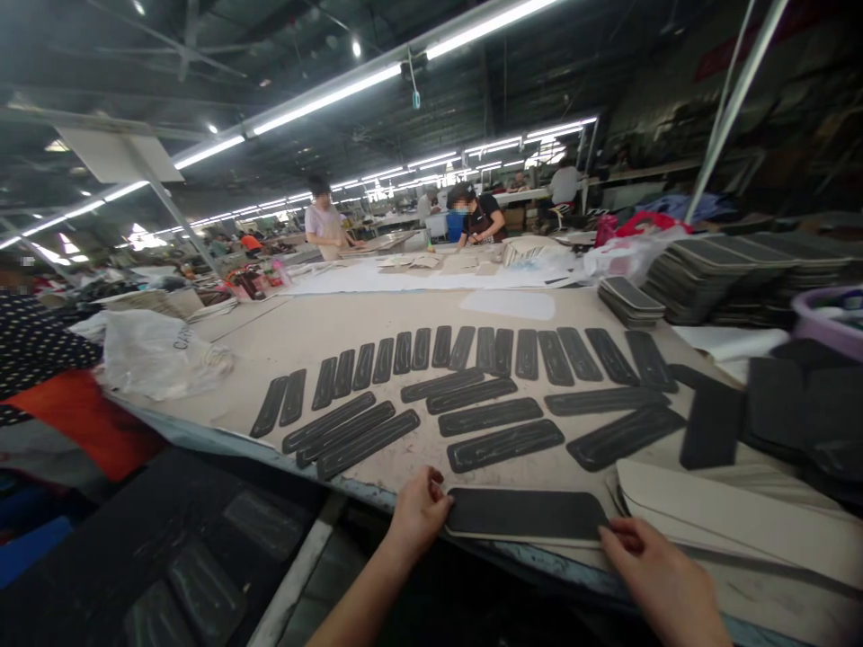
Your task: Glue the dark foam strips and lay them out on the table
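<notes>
A long black panel with rounded corners (526, 512) lies along the table's near edge, with a pale layer showing under its front edge. My left hand (422, 512) pinches its left end. At the opposite end, my right hand (653, 571) grips the corner between thumb and curled fingers. Beyond them, several black strips with shiny streaks along their borders (505, 445) lie spread over the table, some in a curved row (441, 348). Close to my right hand is a stack of long beige pieces (728, 512), with plain black pieces (711, 427) behind it.
Stacks of dark padded pieces (701, 279) and a purple basin (829, 319) stand at the right. A white plastic bag (158, 355) rests at the table's left. Co-workers (482, 220) stand across the table; another person in a dotted top (40, 341) is at far left.
</notes>
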Demonstrator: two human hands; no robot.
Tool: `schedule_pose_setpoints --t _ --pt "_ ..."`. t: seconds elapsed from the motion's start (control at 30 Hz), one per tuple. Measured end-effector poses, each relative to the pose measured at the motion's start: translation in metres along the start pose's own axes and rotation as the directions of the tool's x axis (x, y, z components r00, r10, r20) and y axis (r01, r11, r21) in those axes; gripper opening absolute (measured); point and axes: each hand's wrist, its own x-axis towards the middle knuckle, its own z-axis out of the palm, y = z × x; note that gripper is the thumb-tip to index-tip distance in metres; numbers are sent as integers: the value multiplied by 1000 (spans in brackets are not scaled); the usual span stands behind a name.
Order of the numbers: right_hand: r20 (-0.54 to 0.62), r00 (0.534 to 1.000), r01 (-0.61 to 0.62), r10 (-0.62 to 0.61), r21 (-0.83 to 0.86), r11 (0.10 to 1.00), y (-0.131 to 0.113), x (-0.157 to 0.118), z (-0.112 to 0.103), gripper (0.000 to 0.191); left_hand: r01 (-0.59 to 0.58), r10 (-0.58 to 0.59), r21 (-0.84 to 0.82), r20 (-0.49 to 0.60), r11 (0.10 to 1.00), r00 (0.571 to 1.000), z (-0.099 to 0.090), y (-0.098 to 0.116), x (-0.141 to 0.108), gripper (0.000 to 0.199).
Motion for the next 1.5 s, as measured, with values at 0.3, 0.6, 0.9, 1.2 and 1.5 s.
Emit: schedule_pose_setpoints --t 0.3,0.6,0.9,1.2,1.5 --pt "38 998 -55 56 -5 998 -4 -3 -1 45 -154 170 163 -84 975 982 -4 -6 -23 35" --pt "-1 1000 -8 8 7 1000 2 -5 3 42 -139 148 193 -33 971 988 0 -5 -12 18" --pt "-26 999 43 -42 62 997 -2 -10 3 36 -161 166 185 -16 970 986 2 -12 -10 23" --pt "-85 989 129 -122 90 988 1 -12 11 28 -242 255 138 -91 960 963 3 -17 -14 26" --pt "-190 905 352 -380 -166 921 2 -18 13 29 -348 366 184 -74 919 928 3 -17 -17 25"
